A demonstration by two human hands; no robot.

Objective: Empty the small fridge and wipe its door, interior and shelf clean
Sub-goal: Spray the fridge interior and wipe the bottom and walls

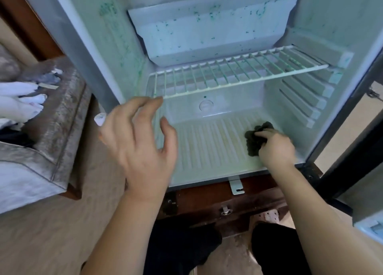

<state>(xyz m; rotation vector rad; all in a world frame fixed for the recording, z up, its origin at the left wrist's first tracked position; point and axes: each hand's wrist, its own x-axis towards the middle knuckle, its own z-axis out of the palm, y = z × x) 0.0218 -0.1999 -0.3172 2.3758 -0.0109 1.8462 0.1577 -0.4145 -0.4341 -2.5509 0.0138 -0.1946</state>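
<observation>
At six o'clock the person's knees in dark trousers [182, 252] are bent before a dark wooden cabinet [209, 200] that carries the small fridge [116, 46], whose cavity holds no food. Just above, toward nine o'clock of the fridge opening, the left hand [141, 148] hovers with fingers spread and loosely curved, holding nothing. At four o'clock of the opening the right hand [275, 148] has its fingers curled round a crumpled dark cloth [253, 142], pressing it onto the ribbed fridge floor [207, 150] near the front right corner. Farther in, the white wire shelf [228, 75] sits in its side slots across the middle, touched with green marks. Beyond it, at twelve o'clock, a pale upper compartment [207, 32] is speckled green. The open door [369, 229] stands at three to four o'clock. A grey upholstered seat [51, 133] lies at nine o'clock.
</observation>
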